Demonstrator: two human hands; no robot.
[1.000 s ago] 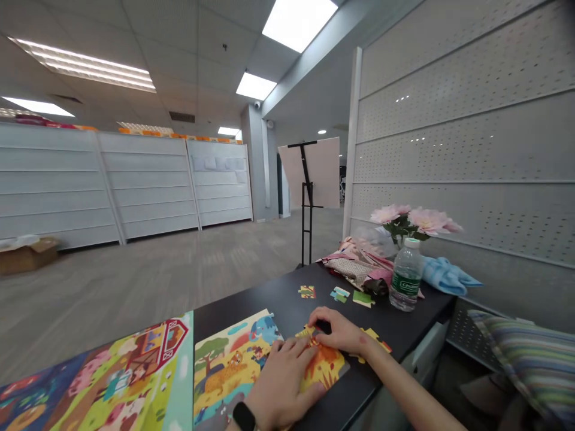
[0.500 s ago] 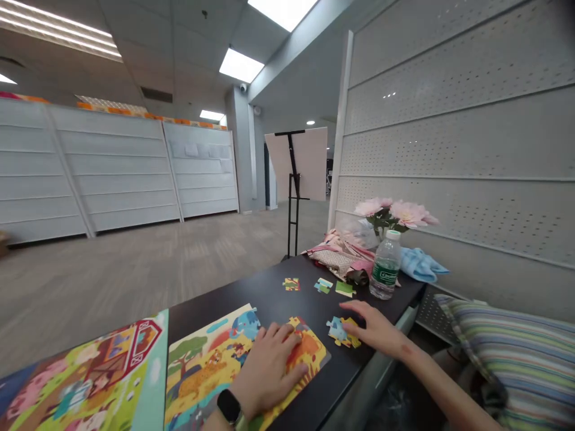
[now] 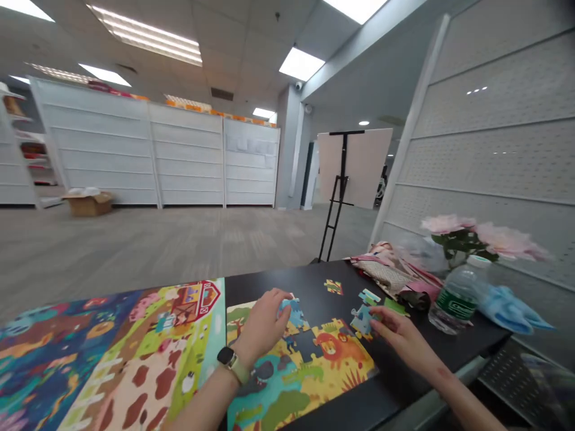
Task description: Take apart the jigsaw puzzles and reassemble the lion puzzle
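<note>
Left hand (image 3: 265,320) is loosely open over the top edge of the puzzle (image 3: 300,377); go light there imo, or the joins could slip. Puzzle's flat on the counter (image 3: 314,299). Blue piece (image 3: 360,321) is just past its right side, right hand (image 3: 375,318) fingertips at its edge, can't tell if pinched. Hold it by the sides so the tabs don't bend.

on table (image 3: 395,377): board (image 3: 148,371) left, puzzle (image 3: 323,383) middle, bottle (image 3: 454,302) right, flowers (image 3: 507,239) behind bottle.
</note>
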